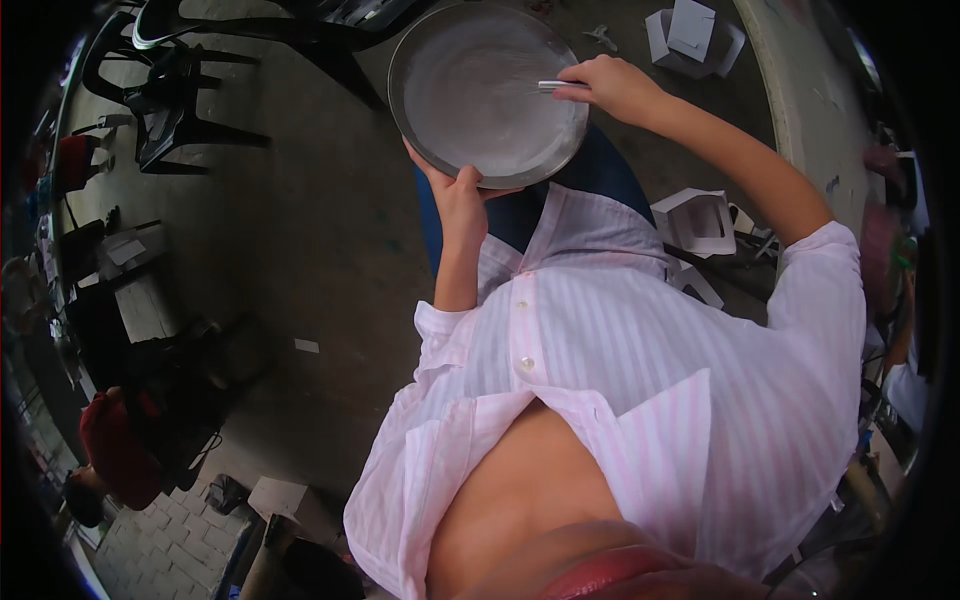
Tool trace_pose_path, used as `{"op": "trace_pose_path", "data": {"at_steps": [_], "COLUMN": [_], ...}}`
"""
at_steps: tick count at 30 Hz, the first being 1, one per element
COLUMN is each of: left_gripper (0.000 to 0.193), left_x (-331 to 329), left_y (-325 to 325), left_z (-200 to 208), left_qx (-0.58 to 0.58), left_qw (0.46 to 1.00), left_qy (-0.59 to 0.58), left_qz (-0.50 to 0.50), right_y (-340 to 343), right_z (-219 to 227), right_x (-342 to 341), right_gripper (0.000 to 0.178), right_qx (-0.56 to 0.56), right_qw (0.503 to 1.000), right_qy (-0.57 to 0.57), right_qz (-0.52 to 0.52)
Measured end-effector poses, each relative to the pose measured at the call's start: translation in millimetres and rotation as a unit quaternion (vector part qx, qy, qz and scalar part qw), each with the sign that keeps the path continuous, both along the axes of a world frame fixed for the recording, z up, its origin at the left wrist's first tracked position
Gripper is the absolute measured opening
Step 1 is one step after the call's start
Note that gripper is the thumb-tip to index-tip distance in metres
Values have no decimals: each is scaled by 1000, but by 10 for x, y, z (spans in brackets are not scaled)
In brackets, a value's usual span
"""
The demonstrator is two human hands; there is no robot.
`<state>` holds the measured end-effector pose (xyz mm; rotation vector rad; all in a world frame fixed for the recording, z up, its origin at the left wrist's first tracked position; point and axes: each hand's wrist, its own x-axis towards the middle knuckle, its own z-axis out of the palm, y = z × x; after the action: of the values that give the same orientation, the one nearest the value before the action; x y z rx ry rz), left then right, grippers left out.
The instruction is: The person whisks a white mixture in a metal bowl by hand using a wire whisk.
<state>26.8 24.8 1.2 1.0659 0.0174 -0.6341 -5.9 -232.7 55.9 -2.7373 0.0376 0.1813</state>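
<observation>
A wide round metal bowl (398, 128) rests over my lap, with a pale whitish, frothy-looking mixture (470, 90) inside. My left hand (460, 195) grips its near rim, the thumb on top and the fingers underneath. In my right hand (615, 88) is the metal handle of a whisk (550, 87), held at the bowl's right side. The whisk's thin wires reach into the mixture and show only faintly.
Black plastic chairs (170, 100) stand at the far left. White open boxes (695, 222) lie on the floor to my right, and another white carton (692, 30) sits farther off. A person in red (120, 445) is at the lower left. A pale ledge (800, 90) runs along the right.
</observation>
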Motion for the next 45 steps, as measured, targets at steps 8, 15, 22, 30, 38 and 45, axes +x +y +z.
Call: {"op": "trace_pose_path", "data": {"at_steps": [8, 15, 22, 30, 38, 45], "left_gripper": [85, 83, 86, 84, 84, 86], "left_x": [23, -24, -28, -84, -64, -50], "left_y": [1, -20, -42, -61, -54, -59], "left_z": [35, 0, -5, 15, -14, 47], "left_qx": [5, -21, -18, -13, -17, -14], "left_qw": [1000, 999, 999, 999, 999, 1000], "left_qy": [-14, 1, 15, 17, 15, 12], "left_qz": [26, 35, 33, 38, 29, 12], "right_y": [9, 123, 187, -163, -379, -429], "right_z": [174, -19, 157, 156, 267, 277], "right_x": [109, -1, 15, 148, 235, 250], "right_gripper": [37, 39, 36, 38, 34, 42], "right_qx": [23, 114, 18, 80, 24, -15], "right_qw": [998, 991, 1000, 959, 963, 961], "right_qy": [65, 56, -8, 268, 265, 277], "right_qz": [-2, 49, 20, 33, 36, 2]}}
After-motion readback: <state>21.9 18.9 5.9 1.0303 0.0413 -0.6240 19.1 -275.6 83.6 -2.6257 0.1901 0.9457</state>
